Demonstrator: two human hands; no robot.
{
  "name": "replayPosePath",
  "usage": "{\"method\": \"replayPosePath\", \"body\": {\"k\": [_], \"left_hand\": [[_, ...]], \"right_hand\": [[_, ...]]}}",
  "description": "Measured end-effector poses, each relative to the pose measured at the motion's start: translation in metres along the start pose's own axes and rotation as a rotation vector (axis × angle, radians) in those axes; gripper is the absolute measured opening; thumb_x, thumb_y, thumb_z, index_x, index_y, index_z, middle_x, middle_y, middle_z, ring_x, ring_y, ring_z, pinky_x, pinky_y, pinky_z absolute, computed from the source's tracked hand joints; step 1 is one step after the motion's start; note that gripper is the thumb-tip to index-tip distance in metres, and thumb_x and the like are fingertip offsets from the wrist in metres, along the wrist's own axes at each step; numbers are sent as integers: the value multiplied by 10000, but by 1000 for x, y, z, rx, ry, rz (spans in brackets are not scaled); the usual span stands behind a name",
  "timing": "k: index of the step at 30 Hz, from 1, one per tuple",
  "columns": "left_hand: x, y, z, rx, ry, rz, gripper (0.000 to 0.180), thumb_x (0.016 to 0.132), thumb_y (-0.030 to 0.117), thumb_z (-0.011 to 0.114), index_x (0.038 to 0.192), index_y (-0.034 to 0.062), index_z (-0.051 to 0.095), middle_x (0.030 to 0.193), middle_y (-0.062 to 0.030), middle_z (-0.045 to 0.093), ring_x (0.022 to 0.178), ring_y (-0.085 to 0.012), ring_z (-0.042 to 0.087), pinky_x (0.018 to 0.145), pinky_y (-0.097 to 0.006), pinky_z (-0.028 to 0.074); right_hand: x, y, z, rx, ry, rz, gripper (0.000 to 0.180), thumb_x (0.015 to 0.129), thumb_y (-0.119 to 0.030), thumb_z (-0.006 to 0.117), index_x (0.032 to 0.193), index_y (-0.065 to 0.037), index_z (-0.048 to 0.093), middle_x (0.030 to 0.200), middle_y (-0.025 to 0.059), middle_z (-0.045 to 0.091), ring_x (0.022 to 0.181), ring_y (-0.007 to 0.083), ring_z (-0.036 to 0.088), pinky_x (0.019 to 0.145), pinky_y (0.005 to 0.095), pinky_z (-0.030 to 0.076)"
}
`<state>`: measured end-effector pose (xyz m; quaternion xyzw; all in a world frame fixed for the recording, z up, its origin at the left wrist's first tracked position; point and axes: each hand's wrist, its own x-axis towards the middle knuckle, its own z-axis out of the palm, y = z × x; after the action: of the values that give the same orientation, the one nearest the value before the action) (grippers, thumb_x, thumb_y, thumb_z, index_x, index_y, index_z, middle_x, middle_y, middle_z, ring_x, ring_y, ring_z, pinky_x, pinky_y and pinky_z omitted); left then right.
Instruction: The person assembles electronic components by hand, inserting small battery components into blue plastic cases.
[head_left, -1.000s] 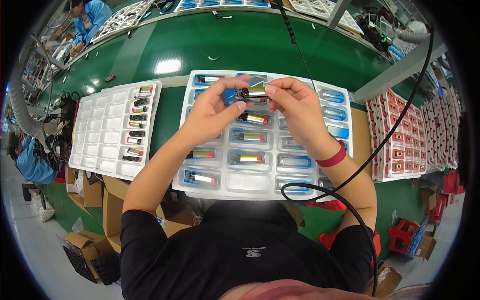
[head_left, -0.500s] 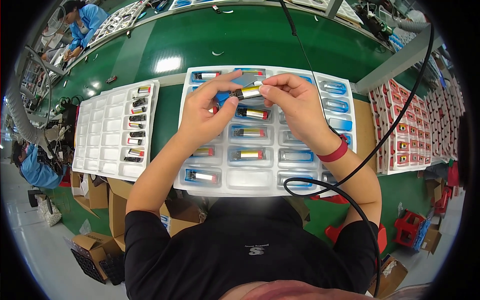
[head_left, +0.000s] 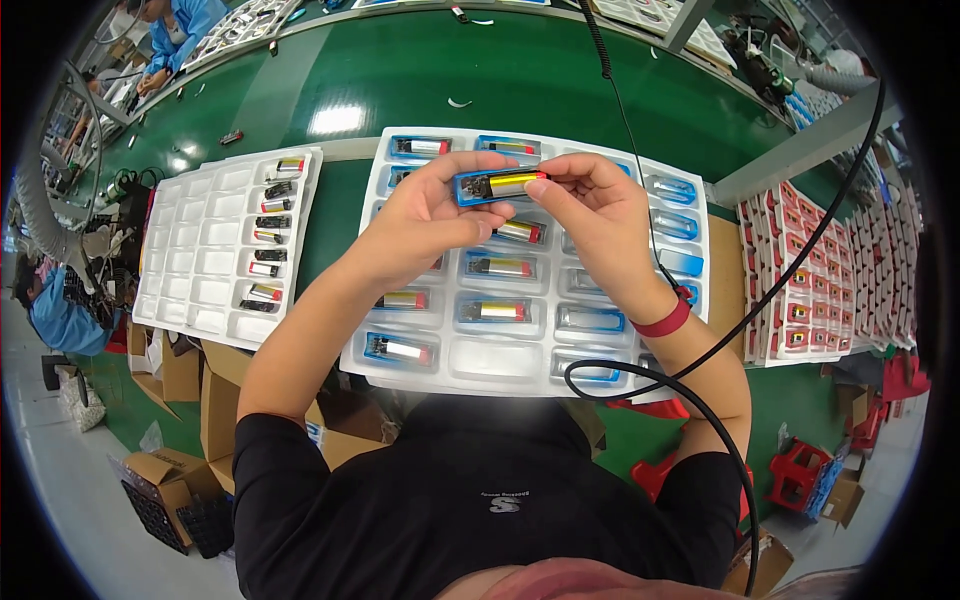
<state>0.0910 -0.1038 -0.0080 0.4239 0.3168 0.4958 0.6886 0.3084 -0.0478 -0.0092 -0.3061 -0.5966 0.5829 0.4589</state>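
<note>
I had both hands pinching a small blue-and-yellow lighter [head_left: 500, 185]: left hand [head_left: 425, 225] gripping one end, right hand [head_left: 600, 215] the other, above the tray [head_left: 700, 215]. Seemed light, rigid, slick plastic; end grips suited it.

Far side: bare green bench top [head_left: 480, 70] beyond the white compartment tray [head_left: 690, 215], open to reach across.
Between trays: narrow green strip [head_left: 325, 225] beside the left tray [head_left: 190, 250].
Right: grey rail [head_left: 800, 150] and stacked trays of red parts [head_left: 800, 280] wall that side.
Near right: black cable [head_left: 650, 375] loops over the tray's corner.
Above tray: left hand [head_left: 425, 225] and right hand [head_left: 600, 225] fill the middle.
</note>
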Motion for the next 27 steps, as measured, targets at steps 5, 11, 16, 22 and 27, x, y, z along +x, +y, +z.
{"method": "replayPosePath", "body": {"k": [5,11,16,22,27], "left_hand": [[5,-5,8,113,41,48,505,951,-23,610,1434,-20,462,1334,-128,589,1103,-144,629,962,-288,527],[8,-5,8,244,96,115,370,1043,44,497,1408,-16,492,1323,-95,601,1043,-119,638,955,-285,521],[3,-12,5,312,61,177,381,1039,22,484,1419,9,481,1362,-79,573,1002,-118,644,911,-283,537],[-4,3,1,1168,105,354,379,918,9,613,1296,33,608,1192,-180,653,1046,-315,663,871,-367,535],[-9,12,5,1183,129,484,365,906,0,599,1271,25,608,1162,-184,659,1038,-353,666,853,-390,548]], "right_hand": [[1,3,3,-57,1,19,238,885,-44,774,1108,-3,703,1032,63,707,907,108,655,820,253,547],[7,14,-1,-692,73,-586,290,896,-49,750,1182,-35,702,1010,62,683,844,107,635,779,262,546],[10,11,-2,-138,-29,-164,302,907,-31,723,1206,-20,682,1011,71,655,859,134,649,763,294,559],[0,-5,-4,-720,-188,-522,305,863,38,667,1166,5,666,1082,190,666,866,324,674,773,364,555],[2,-16,5,-782,-145,-603,281,854,44,663,1132,5,658,1046,174,665,879,327,678,780,370,555]]}}
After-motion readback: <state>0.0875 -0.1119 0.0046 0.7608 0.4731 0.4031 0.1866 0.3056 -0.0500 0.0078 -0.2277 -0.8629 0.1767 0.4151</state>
